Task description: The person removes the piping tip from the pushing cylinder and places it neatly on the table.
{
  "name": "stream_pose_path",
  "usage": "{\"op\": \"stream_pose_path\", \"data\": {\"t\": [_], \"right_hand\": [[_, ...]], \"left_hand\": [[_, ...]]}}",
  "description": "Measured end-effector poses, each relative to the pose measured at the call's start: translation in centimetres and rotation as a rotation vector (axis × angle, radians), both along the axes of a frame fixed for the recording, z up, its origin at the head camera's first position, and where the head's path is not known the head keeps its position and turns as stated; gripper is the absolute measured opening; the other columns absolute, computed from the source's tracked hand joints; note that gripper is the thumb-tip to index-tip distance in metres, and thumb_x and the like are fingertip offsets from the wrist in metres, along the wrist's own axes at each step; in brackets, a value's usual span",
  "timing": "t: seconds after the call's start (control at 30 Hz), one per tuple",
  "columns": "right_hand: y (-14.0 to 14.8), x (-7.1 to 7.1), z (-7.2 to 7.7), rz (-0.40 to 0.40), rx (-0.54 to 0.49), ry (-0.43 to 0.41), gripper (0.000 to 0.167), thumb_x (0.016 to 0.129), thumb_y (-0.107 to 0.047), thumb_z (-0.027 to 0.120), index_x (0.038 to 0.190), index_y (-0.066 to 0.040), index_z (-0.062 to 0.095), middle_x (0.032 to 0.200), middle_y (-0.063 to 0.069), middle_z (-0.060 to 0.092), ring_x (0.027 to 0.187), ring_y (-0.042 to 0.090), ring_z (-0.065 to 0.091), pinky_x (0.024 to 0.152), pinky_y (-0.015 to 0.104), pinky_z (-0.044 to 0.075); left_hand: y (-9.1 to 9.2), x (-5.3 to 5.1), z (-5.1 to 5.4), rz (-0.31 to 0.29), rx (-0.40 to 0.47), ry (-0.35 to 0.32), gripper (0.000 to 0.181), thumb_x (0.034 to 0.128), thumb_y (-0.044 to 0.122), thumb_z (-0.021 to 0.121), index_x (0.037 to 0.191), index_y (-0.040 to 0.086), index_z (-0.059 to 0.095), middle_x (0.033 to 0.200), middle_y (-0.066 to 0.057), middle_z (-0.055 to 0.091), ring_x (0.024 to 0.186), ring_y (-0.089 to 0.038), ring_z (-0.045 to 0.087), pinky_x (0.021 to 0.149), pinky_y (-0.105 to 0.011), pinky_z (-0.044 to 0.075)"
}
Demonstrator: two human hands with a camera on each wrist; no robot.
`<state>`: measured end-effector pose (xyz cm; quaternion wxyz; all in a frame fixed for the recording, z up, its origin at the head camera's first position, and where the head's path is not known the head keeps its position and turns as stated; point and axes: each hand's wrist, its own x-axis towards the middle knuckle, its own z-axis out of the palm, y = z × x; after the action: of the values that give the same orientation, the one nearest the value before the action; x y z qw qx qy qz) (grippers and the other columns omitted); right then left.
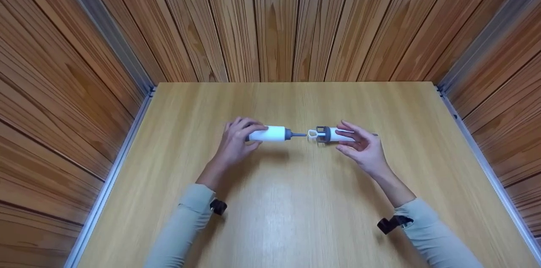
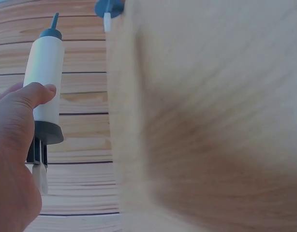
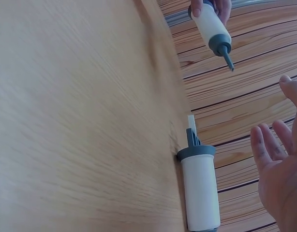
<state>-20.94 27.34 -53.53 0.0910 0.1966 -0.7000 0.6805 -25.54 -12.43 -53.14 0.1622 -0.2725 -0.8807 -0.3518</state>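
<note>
My left hand (image 1: 236,140) grips a white syringe-like cylinder (image 1: 274,133) with grey ends, held level above the table with its thin grey nozzle (image 1: 298,135) towards the right. In the left wrist view, the thumb lies across this syringe's white barrel (image 2: 46,63), and its plunger end is partly behind the hand. A second, similar syringe (image 1: 334,134) lies on the table, its looped white handle (image 1: 312,134) facing the first one's nozzle. Over it hovers my right hand (image 1: 364,149), fingers spread. The right wrist view has those fingers apart from the lying syringe (image 3: 200,193).
A light wooden table (image 1: 274,209) spreads under both hands. Wood-plank walls (image 1: 274,23) rise behind it and at both sides, with metal rails (image 1: 116,170) along the side edges. Small dark cameras (image 1: 218,206) sit on both wrists.
</note>
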Motion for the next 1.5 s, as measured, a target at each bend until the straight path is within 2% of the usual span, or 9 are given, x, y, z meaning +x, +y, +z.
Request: {"op": "stream_pose_path", "data": {"t": [0.07, 0.27, 0.67, 0.9, 1.03, 1.17, 1.33, 1.5], "right_hand": [[-0.1, 0.1, 0.1, -0.007, 0.003, -0.006, 0.069, 0.092, 0.024, 0.076, 0.157, 0.013, 0.055, 0.145, -0.003, 0.079, 0.132, 0.013, 0.077, 0.107, 0.03, 0.064], [-0.7, 0.1, 0.1, -0.002, -0.027, -0.008, 0.068, 0.091, 0.023, 0.076, 0.155, 0.012, 0.057, 0.143, 0.019, 0.077, 0.131, 0.016, 0.078, 0.107, 0.03, 0.064], [-2.4, 0.7, -0.4, 0.026, -0.075, -0.078, 0.064, 0.093, 0.02, 0.077, 0.152, 0.02, 0.053, 0.138, 0.013, 0.081, 0.128, 0.017, 0.079, 0.104, 0.029, 0.066], [-3.4, 1.3, -0.7, 0.037, -0.074, -0.088, 0.06, 0.095, 0.019, 0.075, 0.152, 0.017, 0.056, 0.138, 0.013, 0.08, 0.126, 0.014, 0.079, 0.104, 0.027, 0.066], [-3.7, 1.4, -0.6, 0.026, -0.079, -0.081, 0.058, 0.095, 0.019, 0.075, 0.151, 0.014, 0.06, 0.136, 0.01, 0.082, 0.125, 0.014, 0.08, 0.104, 0.027, 0.066], [-4.0, 1.7, -0.4, 0.039, -0.068, -0.095, 0.058, 0.095, 0.019, 0.076, 0.15, 0.02, 0.056, 0.135, 0.007, 0.082, 0.123, 0.016, 0.081, 0.103, 0.028, 0.066], [-4.2, 2.1, 0.1, 0.036, -0.036, -0.117, 0.059, 0.095, 0.018, 0.076, 0.15, 0.019, 0.056, 0.135, 0.004, 0.082, 0.122, 0.011, 0.08, 0.103, 0.027, 0.066], [-4.4, 2.3, 0.7, 0.035, -0.004, -0.113, 0.058, 0.095, 0.017, 0.077, 0.15, 0.016, 0.058, 0.137, 0.014, 0.08, 0.121, 0.012, 0.08, 0.104, 0.029, 0.066]], "left_hand": [[0.2, 0.2, 0.4, -0.011, 0.006, 0.001, 0.043, 0.0907, 0.009, 0.094, 0.131, 0.017, 0.083, 0.136, -0.01, 0.078, 0.129, -0.038, 0.067, 0.113, -0.068, 0.049], [0.5, 0.5, 0.8, -0.026, 0.008, 0.02, 0.042, 0.0913, 0.01, 0.094, 0.131, 0.018, 0.083, 0.135, -0.01, 0.078, 0.129, -0.038, 0.067, 0.111, -0.066, 0.049], [1.3, 1.4, 1.2, -0.062, -0.007, 0.055, 0.039, 0.0931, 0.014, 0.093, 0.131, 0.018, 0.083, 0.134, -0.01, 0.079, 0.126, -0.037, 0.069, 0.109, -0.065, 0.051], [1.8, 2.0, 1.5, -0.08, 0.005, 0.052, 0.038, 0.0931, 0.016, 0.094, 0.13, 0.017, 0.084, 0.133, -0.01, 0.08, 0.124, -0.037, 0.069, 0.107, -0.061, 0.049], [2.1, 2.4, 1.8, -0.093, 0.011, 0.066, 0.037, 0.0927, 0.016, 0.094, 0.129, 0.017, 0.084, 0.132, -0.01, 0.08, 0.123, -0.037, 0.069, 0.107, -0.059, 0.048], [2.2, 2.9, 2.0, -0.109, 0.008, 0.065, 0.039, 0.0914, 0.015, 0.095, 0.128, 0.017, 0.084, 0.131, -0.011, 0.08, 0.124, -0.037, 0.069, 0.106, -0.057, 0.049], [2.6, 3.3, 2.4, -0.145, -0.004, 0.05, 0.038, 0.0926, 0.018, 0.094, 0.13, 0.018, 0.083, 0.132, -0.01, 0.079, 0.126, -0.035, 0.069, 0.106, -0.054, 0.049], [3.1, 3.5, 2.8, -0.167, -0.017, 0.069, 0.039, 0.0918, 0.02, 0.095, 0.129, 0.019, 0.084, 0.129, -0.009, 0.079, 0.124, -0.033, 0.07, 0.103, -0.05, 0.05]]}}
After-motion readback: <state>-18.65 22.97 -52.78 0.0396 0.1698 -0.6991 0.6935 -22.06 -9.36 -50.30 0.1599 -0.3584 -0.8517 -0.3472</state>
